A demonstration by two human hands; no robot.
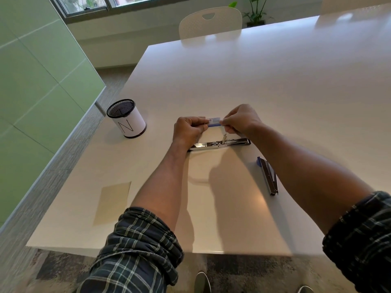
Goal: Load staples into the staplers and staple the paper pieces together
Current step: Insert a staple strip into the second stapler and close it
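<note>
A small staple box, white with blue, is held above the table between my left hand and my right hand, each pinching one end. Just below them a chrome stapler lies swung fully open and flat on the white table. A second stapler, blue and metal, lies shut to the right, under my right forearm. A pale sheet of paper lies flat near the table's front left.
A black mesh pen cup wrapped in white paper marked "N" stands at the left edge. A white chair sits at the far side. The table's front edge runs close to my body.
</note>
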